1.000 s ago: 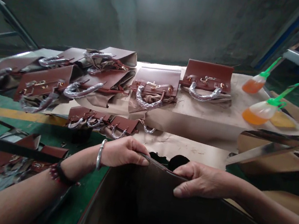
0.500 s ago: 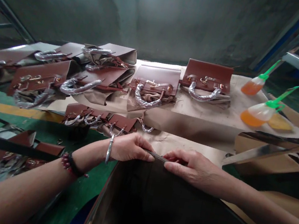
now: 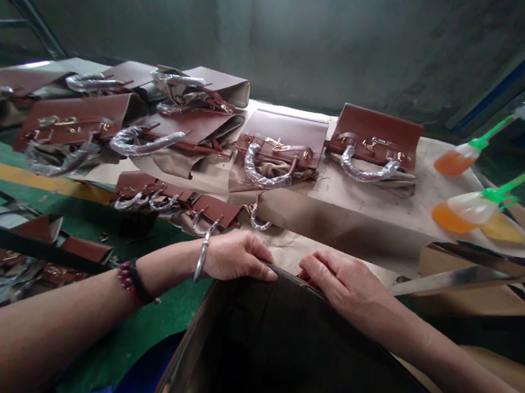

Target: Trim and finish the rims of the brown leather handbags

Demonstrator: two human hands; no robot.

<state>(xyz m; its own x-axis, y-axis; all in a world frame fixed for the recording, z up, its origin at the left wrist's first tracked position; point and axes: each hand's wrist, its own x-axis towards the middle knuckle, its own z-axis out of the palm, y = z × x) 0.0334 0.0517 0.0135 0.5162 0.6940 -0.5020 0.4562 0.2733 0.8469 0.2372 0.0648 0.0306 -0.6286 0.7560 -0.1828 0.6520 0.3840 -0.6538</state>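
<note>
A large bag with a dark lining [image 3: 314,361] fills the lower middle of the view, its opening towards me. My left hand [image 3: 239,257] pinches the far rim between thumb and fingers; a silver bangle and a beaded bracelet are on that wrist. Just right of it, my right hand [image 3: 346,282] has its fingers curled over the same rim, on the outer side. Its fingertips are partly hidden behind the edge, beside something small and red. A gap of rim shows between the two hands.
Beyond, a paper-covered table [image 3: 333,199] bears several brown handbags [image 3: 280,139] with plastic-wrapped handles. Two bottles of orange liquid [image 3: 457,214] with green nozzles stand at its right. More bags [image 3: 170,200] lie on a lower shelf. A blue round object [image 3: 146,366] is at lower left.
My right hand has shifted right along the rim, away from my left hand, and its thumb has left the near side. The view has moved slightly.
</note>
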